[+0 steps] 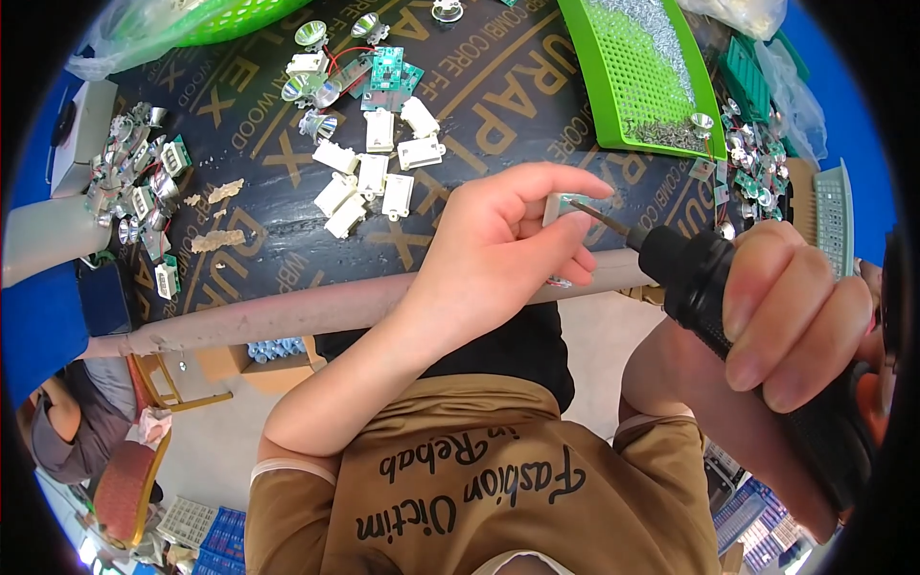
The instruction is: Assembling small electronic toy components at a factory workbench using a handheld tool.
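Note:
My left hand (498, 240) is closed round a small white plastic housing with a green circuit board (567, 203), pinched between thumb and fingers above the table's front edge. A black electric screwdriver (695, 287) fills my right hand (800, 311), with the fingers wrapped round its body. Its thin bit (606, 221) points left and meets the board, or comes very close; the exact contact is too small to tell. Several loose white housings (372, 174) lie on the dark table left of my left hand. Behind them are green circuit boards (387, 72) and shiny reflectors (311, 34) with red wires.
A green perforated tray (606, 86) of small screws stands at the far right. Wired reflector assemblies are heaped on the right (757, 163) and left (139, 182). A green basket (240, 21) sits far left. A padded edge (259, 311) lines the table front. Another person (81, 422) sits at lower left.

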Demonstrator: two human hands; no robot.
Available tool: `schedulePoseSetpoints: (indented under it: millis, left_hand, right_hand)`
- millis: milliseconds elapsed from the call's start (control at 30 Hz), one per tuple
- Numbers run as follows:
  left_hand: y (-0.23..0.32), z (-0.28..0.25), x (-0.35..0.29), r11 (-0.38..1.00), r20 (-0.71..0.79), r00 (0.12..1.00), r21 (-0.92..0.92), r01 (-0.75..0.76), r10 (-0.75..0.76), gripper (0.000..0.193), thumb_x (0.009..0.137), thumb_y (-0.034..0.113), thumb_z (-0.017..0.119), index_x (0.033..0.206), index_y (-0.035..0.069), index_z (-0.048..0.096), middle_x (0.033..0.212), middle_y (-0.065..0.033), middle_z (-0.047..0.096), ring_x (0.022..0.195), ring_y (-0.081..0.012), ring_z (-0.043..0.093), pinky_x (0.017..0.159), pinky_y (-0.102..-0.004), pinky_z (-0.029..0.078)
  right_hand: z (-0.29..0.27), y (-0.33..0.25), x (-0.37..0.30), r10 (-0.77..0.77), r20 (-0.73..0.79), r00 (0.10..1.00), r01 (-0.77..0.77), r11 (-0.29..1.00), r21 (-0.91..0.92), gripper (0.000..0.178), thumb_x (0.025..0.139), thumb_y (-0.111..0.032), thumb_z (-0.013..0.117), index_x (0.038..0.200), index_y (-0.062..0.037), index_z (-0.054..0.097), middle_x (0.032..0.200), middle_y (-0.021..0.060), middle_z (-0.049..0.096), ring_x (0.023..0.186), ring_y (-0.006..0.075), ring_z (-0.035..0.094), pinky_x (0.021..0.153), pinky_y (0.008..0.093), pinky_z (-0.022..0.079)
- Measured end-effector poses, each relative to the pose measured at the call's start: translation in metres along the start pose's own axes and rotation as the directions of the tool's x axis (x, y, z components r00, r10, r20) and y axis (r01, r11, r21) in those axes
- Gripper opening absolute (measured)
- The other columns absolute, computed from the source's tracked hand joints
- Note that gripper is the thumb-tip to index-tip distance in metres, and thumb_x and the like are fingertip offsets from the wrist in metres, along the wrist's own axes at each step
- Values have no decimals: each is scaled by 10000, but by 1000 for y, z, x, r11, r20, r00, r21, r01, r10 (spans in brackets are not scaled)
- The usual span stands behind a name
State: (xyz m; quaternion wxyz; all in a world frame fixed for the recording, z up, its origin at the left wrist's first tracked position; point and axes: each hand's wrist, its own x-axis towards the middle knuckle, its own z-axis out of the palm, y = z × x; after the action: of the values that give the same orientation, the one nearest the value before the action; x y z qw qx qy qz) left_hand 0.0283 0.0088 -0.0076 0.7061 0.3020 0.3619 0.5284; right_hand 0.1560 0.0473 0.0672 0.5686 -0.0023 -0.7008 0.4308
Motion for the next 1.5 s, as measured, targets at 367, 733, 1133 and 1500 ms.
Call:
schedulePoseSetpoints:
  millis: [367, 733, 1133, 1500]
  left_hand:
    - [0, -1, -1, 999, -9, 1000, 52, 3, -2, 254, 823, -29, 482, 1067, -3, 542, 960, -114, 599, 625, -99, 578, 592, -211, 501]
    - [-4, 1, -2, 994, -48, 998, 108, -29, 35, 274, 818, -51, 470, 1073, 3, 551, 893, -63, 584, 639, -59, 553, 574, -179, 477]
    - [-6, 1, -4, 987, -76, 995, 153, -45, 57, 253, 810, -62, 459, 1030, -1, 570, 738, -5, 562, 598, -39, 518, 530, -176, 445]
    - [-2, 0, -1, 989, -49, 997, 135, -56, 63, 230, 818, -45, 476, 1021, -3, 575, 745, -28, 572, 591, -69, 556, 544, -188, 465]
  right_hand:
    - [-11, -12, -6, 58, -3, 998, -58, 998, -12, 633, 576, -653, 658, 988, -198, 502, 733, -17, 492, 578, 86, 481, 561, 222, 343]
    - [-14, 4, -4, 73, 20, 997, -73, 997, -5, 648, 552, -643, 681, 982, -191, 508, 721, -13, 500, 572, 96, 486, 555, 230, 349]
    - [1, 4, -6, 97, 55, 994, -98, 995, 13, 665, 525, -632, 707, 976, -183, 515, 708, -8, 509, 565, 107, 493, 549, 240, 355]
    - [8, -2, 0, 50, -56, 997, -54, 995, -82, 638, 568, -622, 689, 999, -190, 503, 682, -41, 482, 539, 67, 453, 554, 222, 325]
